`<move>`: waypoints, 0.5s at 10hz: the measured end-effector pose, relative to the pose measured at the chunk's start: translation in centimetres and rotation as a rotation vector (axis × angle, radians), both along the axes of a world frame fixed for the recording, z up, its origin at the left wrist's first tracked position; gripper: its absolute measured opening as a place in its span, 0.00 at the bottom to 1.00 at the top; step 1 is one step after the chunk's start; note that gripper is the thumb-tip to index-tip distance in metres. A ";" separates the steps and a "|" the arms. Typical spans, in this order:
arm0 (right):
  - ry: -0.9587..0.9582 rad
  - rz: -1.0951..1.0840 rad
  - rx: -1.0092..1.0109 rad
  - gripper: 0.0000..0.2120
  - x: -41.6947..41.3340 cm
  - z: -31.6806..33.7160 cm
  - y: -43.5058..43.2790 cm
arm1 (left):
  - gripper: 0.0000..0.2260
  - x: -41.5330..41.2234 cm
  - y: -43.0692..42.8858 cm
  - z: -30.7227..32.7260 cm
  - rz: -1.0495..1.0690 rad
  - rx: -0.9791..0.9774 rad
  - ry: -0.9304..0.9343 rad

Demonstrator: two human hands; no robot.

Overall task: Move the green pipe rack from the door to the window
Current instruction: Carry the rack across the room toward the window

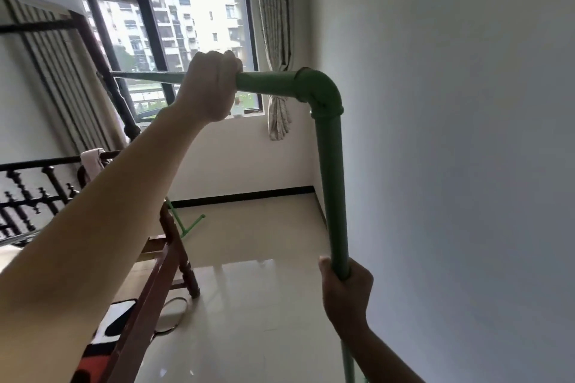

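Note:
The green pipe rack point(329, 165) fills the middle of the head view: a horizontal top bar joins an elbow fitting at the upper right, and an upright pipe runs down from it. My left hand point(208, 87) is closed around the top bar, just left of the elbow. My right hand point(347, 292) grips the upright pipe low down, close to the white wall. The rack's far foot point(193, 224) shows on the tiled floor beyond the bed. The window point(186, 25) with dark frames lies straight ahead.
A dark wooden bed frame point(161, 258) with a railing stands on the left, close to the rack. A white wall point(466, 165) runs along the right. A striped curtain point(273, 40) hangs at the window's right edge. A tiled floor strip point(249, 258) leads toward the window.

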State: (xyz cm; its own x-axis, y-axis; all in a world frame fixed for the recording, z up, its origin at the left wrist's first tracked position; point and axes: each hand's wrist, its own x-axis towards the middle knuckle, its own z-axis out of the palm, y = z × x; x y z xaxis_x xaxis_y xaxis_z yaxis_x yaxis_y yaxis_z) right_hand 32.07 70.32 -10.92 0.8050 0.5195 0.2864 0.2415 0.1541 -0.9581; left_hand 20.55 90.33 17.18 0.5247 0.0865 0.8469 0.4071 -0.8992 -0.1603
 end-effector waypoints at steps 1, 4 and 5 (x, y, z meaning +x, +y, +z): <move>0.033 0.048 -0.009 0.26 1.6 -0.2 5.1 | 0.15 1.5 4.7 0.4 0.125 -0.087 -0.065; 0.012 0.071 -0.013 0.27 4.6 -0.9 22.5 | 0.17 4.4 21.4 -0.3 0.126 -0.145 -0.111; 0.004 0.105 -0.037 0.26 6.3 -1.1 27.8 | 0.03 5.3 26.1 0.0 0.114 -0.214 0.023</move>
State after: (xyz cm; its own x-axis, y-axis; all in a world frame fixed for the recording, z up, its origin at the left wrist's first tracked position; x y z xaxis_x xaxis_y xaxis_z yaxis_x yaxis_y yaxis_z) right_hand 38.35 98.13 -12.06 0.7467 0.6114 0.2619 0.2218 0.1424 -0.9646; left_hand 25.83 116.46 17.17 0.5205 0.3227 0.7905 0.5063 -0.8621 0.0186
